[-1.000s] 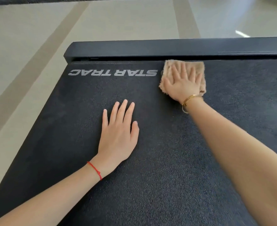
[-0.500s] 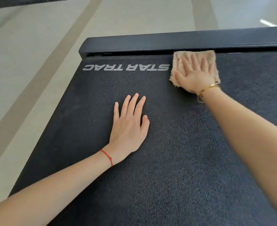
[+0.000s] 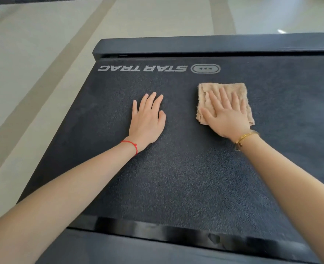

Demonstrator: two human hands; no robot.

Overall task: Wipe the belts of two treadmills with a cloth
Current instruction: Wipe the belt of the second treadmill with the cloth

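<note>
A dark textured treadmill belt (image 3: pixel 176 178) fills most of the view, with the upside-down white STAR TRAC logo (image 3: pixel 142 68) near its far end. A folded tan cloth (image 3: pixel 205 103) lies on the belt right of centre. My right hand (image 3: pixel 226 113) presses flat on the cloth with straight, spread fingers. My left hand (image 3: pixel 147 119) rests flat on the bare belt, to the left of the cloth and apart from it.
A dark end cover (image 3: pixel 214 44) crosses the far end of the belt, and a glossy black side rail (image 3: pixel 176 235) runs along the near edge. Pale tiled floor (image 3: pixel 33 63) with darker stripes lies to the left and beyond.
My right hand has dragged the cloth from the belt's far edge back toward me, uncovering the oval mark beside the logo. My left hand stays flat on the belt.
</note>
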